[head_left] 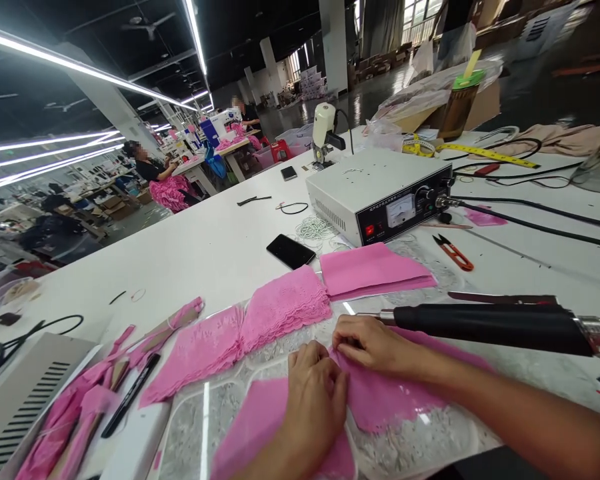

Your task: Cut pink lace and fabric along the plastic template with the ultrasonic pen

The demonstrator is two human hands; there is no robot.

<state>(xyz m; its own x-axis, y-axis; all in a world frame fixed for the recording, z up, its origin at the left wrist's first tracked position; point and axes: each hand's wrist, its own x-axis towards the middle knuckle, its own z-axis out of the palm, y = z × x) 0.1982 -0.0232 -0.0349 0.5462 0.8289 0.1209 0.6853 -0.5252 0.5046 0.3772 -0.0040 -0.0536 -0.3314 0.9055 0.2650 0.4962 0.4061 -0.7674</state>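
My left hand (316, 400) is closed, its bent fingers at the meeting edges of two pink fabric pieces. Beneath it lies one pink fabric piece (253, 417). My right hand (373, 343) pinches the edge of the other pink fabric piece (380, 400), just right of my left fingertips. Both pieces rest on a clear, glossy sheet with a grey pattern (190, 427). Behind my right hand lies a handheld tool with a black handle (495, 327), its metal tip partly hidden by the hand. Farther back are pink scalloped lace pieces (285, 307) and a folded pink cloth stack (375, 270).
A control box (380, 193) with a dial and cables stands behind. Orange thread snips (454, 252), a phone (290, 251) and a yellow tape measure (490, 153) lie nearby. At left are a black marker (130, 397) and pink strips (75, 427). People sit at sewing tables beyond.
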